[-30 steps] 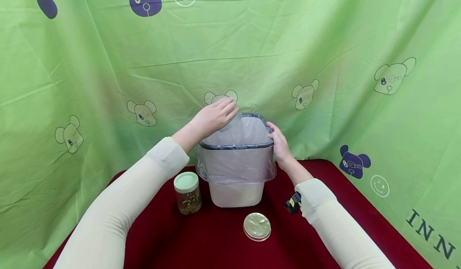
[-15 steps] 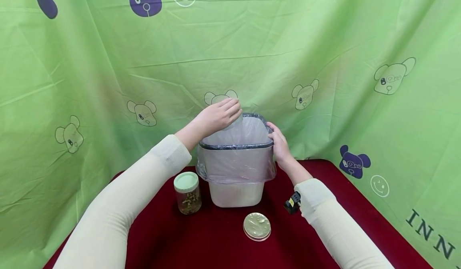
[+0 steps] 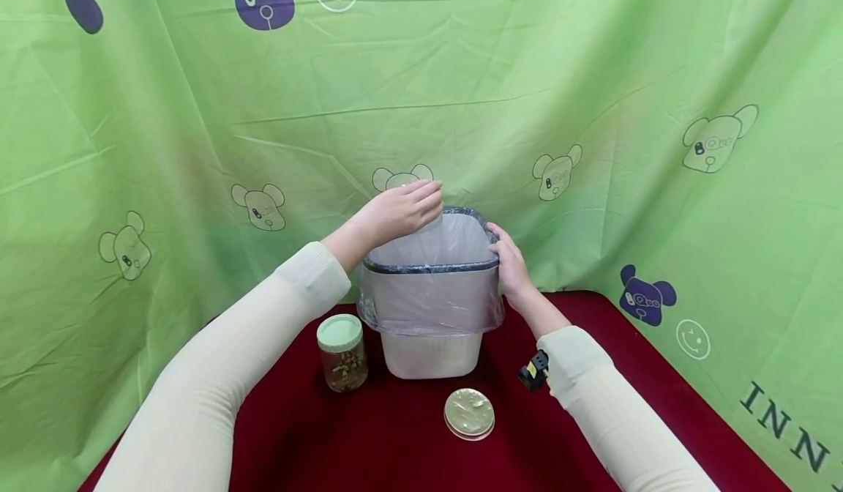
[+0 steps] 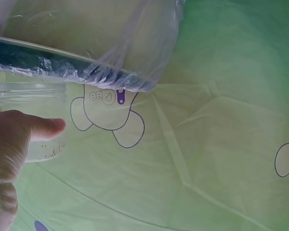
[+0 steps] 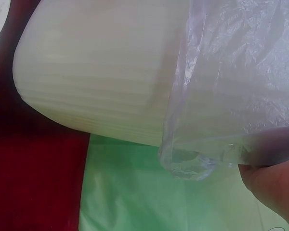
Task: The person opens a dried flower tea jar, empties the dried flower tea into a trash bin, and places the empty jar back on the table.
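Note:
My left hand [image 3: 405, 210] is raised over the left side of a white waste bin [image 3: 431, 356]. In the left wrist view it grips a clear screw-top jar [image 4: 45, 108], held upside down with its threaded mouth by the bin's dark rim. Small brown specks cling near the jar's base; the head view mostly hides the jar behind the hand. A thin see-through bin liner [image 3: 435, 305] is folded over the rim and hangs down outside. My right hand [image 3: 514, 265] grips the rim and liner on the right side, with the thumb on the near edge.
Left of the bin stands a clear jar with a pale green lid [image 3: 341, 360], partly filled with brownish bits. A round gold-coloured lid [image 3: 470, 411] lies in front of the bin. Dark red cloth [image 3: 388, 452] covers the table, and a green printed curtain [image 3: 461, 133] hangs behind.
My left hand has shifted slightly to the right over the bin, then stayed nearly still. My right hand and the bin have not visibly moved.

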### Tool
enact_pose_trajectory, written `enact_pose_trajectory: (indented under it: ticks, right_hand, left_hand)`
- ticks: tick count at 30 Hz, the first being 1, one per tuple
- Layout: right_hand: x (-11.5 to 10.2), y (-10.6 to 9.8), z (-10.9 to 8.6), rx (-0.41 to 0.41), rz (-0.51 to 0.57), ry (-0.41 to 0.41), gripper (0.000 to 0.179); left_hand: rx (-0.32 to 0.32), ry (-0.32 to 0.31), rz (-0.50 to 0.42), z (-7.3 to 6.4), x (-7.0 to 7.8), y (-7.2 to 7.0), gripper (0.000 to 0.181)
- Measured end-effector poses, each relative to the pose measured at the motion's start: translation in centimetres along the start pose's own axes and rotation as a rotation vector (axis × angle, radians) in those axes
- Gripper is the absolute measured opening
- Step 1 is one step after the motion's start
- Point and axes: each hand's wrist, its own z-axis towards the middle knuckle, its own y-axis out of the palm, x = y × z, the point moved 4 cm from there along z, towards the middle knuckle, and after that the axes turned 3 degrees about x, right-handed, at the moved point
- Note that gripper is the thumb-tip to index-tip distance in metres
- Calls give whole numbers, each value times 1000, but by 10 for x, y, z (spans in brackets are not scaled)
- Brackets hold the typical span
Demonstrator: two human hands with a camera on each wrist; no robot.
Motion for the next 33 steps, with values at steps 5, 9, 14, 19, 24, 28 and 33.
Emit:
enact_pose_trajectory:
  ticks: [5,9,14,19,24,28,33]
  right_hand:
    - [0,1,0,3,3,1,57]
    - [0,1,0,6,5,2,57]
    - [1,1,0,1,6,1,56]
    - [1,1,-1,-1,2,4,57]
    - [0,1,0,5,2,1,57]
    - [0,1,1,9,0,-1,57]
    - [0,1,1,13,-3,1,57]
  left_hand:
    - [-3,48,28,1,1,0,34]
    - [-10,89,16,0,2,0,34]
    - [-15,104,-14,-1,2,0,35]
    - [15,89,-7,-3,3,1,34]
    - [40,84,-15,-2,3,2,33]
    - [74,95,-28,-1,3,2,32]
    - [86,118,-18,-1,4,2,31]
